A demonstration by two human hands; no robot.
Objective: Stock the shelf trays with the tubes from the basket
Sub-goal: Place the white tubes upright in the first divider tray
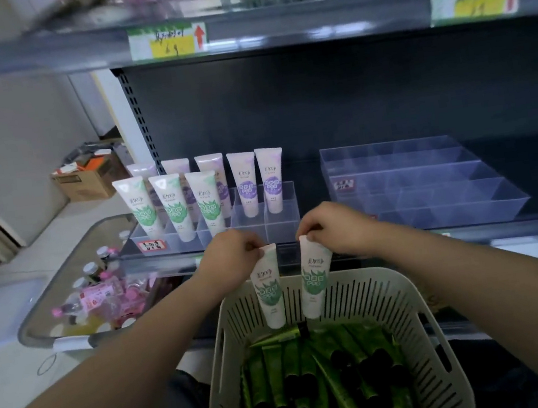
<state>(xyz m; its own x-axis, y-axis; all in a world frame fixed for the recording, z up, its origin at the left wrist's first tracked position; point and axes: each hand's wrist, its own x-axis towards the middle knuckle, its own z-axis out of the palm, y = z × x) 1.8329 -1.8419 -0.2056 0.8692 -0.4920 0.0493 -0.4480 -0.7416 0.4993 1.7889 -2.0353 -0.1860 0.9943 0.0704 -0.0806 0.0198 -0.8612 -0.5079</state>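
Both hands are pinching, one tube each. The left hand (233,255) has its fingertips curled tight on the crimped top end of a white green-label tube (269,290). The right hand (330,229) grips a second white tube (314,277) the same way, just beside the first, caps hanging down.

Both tubes dangle over the far rim of the cream slotted basket (409,305). It sits right under the hands and is loaded with a pile of dark green tubes (318,369) with black caps.

Just past the knuckles is the clear shelf tray (281,226). Three standing green-label tubes (171,210) fill its front-left slots, with purple-label tubes (246,186) behind them and further right, all cap-down. Beyond the right hand sits another clear divided tray (431,188).

Down left of the left forearm there's a grey bin (31,320) holding pink bottles (97,293), and a cardboard box (88,180) on the floor further back. High above the hands, the upper shelf edge carries yellow price tags (169,43), too blurry to read.
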